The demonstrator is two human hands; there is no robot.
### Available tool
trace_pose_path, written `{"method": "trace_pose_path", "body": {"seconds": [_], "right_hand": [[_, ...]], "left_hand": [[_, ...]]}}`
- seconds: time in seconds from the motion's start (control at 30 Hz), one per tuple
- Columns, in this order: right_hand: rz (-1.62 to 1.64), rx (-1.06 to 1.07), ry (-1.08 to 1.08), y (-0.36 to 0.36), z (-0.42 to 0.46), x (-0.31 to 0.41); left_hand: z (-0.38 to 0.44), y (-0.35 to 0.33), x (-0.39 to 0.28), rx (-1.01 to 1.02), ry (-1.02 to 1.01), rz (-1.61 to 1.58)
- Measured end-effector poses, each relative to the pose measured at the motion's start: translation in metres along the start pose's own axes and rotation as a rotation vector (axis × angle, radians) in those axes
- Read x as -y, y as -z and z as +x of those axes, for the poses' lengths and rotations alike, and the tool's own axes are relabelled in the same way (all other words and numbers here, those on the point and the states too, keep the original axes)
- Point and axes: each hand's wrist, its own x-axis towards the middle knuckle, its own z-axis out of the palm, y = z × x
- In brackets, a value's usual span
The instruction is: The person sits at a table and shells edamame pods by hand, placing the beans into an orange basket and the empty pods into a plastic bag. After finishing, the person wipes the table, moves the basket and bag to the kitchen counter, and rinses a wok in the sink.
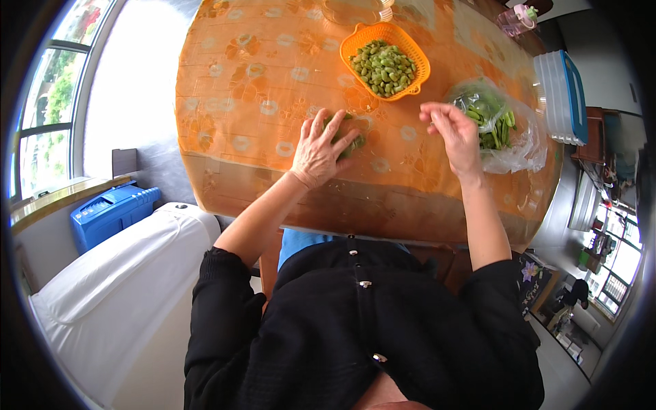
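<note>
My left hand (322, 149) rests palm down with spread fingers on a small heap of green pods or shells (352, 144) on the orange flowered tablecloth (246, 123). To its right, my right hand (455, 134) is raised over the cloth with fingertips bent close together; whether something small is between them cannot be told. An orange plastic basket (421, 57) of shelled green beans (384, 69) stands beyond both hands. Just right of my right hand lies a clear plastic bag (528, 148) with green bean pods (499, 130) in it.
A round clear container (353, 11) is at the far edge of view. Stacked clear boxes with a blue lid (575, 97) and a pink bottle (516, 19) stand at the right. Left of the table are a white-covered piece of furniture (123, 277) and a blue case (110, 212).
</note>
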Motion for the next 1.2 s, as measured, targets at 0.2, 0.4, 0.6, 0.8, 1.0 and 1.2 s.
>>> {"method": "trace_pose_path", "body": {"seconds": [0.2, 0.4, 0.6, 0.8, 1.0, 1.2], "right_hand": [[0.14, -0.103, -0.21, 0.028, -0.064, -0.033], [0.265, -0.203, -0.28, 0.05, -0.094, -0.043], [0.462, -0.35, -0.381, 0.06, -0.12, -0.062], [0.504, -0.428, -0.418, 0.07, -0.138, -0.061], [0.471, -0.438, -0.39, 0.093, -0.147, -0.068], [0.002, -0.737, -0.134, 0.125, -0.15, -0.099]], "left_hand": [[0.021, -0.016, 0.018, -0.164, -0.12, 0.025], [0.042, -0.009, 0.002, -0.103, 0.186, -0.394], [0.113, 0.015, -0.112, 0.012, 0.194, -0.833], [0.21, -0.038, -0.213, -0.003, -0.109, -0.88], [0.26, -0.094, -0.219, -0.094, -0.084, -0.635], [0.276, -0.098, -0.205, -0.185, -0.346, -0.431]]}}
